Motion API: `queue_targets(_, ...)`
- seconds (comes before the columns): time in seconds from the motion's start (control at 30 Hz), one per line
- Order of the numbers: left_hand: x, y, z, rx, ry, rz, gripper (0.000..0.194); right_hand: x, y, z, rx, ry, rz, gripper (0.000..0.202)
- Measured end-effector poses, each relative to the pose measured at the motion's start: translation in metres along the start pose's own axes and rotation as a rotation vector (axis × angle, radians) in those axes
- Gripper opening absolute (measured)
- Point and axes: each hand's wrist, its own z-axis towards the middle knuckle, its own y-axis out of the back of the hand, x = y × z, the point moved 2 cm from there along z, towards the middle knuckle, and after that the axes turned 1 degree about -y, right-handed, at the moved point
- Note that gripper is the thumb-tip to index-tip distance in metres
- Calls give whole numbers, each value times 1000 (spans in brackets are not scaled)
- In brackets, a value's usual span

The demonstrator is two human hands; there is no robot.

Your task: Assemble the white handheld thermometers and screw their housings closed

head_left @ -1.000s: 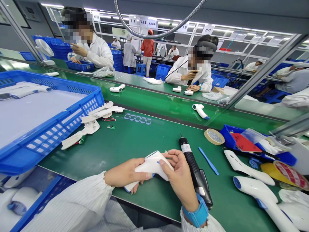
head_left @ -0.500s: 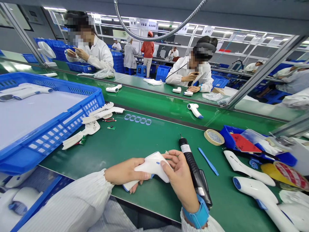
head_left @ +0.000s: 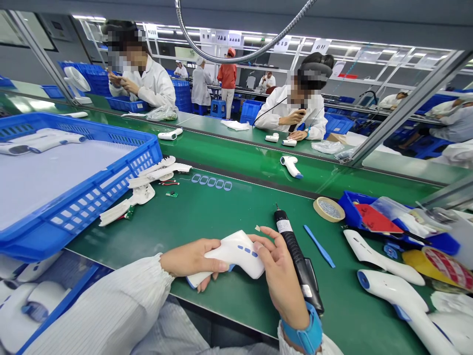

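Observation:
A white infrared thermometer (head_left: 236, 246), shaped like a pistol, is held over the near edge of the bench. Three blue buttons show in a row on its upper side. My left hand (head_left: 194, 259) wraps round its handle, fingers curling underneath. My right hand (head_left: 277, 268) pinches the head end, thumb beside the last button and fingers behind. A tiny beige piece (head_left: 257, 228) is at a fingertip of that hand. Just right of my right hand lies a black electric screwdriver (head_left: 293, 251), and beyond it a blue pry stick (head_left: 320, 246).
A blue crate (head_left: 121, 167) with white housings stands left, near loose shell halves (head_left: 144, 195) and blue frames (head_left: 211, 182). To the right are a ring of screws (head_left: 328, 209), a blue parts tray (head_left: 441, 241) and more thermometers (head_left: 391, 291). Co-workers sit beyond the green belt (head_left: 229, 153).
My right thumb has shifted along the thermometer, and three blue buttons now show where one did. The thermometers on the belt have moved slightly left.

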Motion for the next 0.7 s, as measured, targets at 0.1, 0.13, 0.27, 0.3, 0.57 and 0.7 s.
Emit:
queue_targets(0.1,-1,1,0,11,7,10,36,1,5,-1,-54,65,-73,34)
queue_targets(0.13,-1,1,1,23,13,11,36,3,7,-2,-77,85,-99,32)
queue_targets(0.27,-2,1,2,84,52,33,34,9,10,-4,-68,92,-151,25)
queue_targets(0.3,-2,1,3,92,64,38,34,10,11,-5,-51,91,-158,24)
queue_targets(0.57,-1,1,4,107,84,37,32,8,9,-8,29,1,-150,24)
queue_targets(0.7,-2,0,4,95,90,46,34,7,7,-7,59,-18,-126,26)
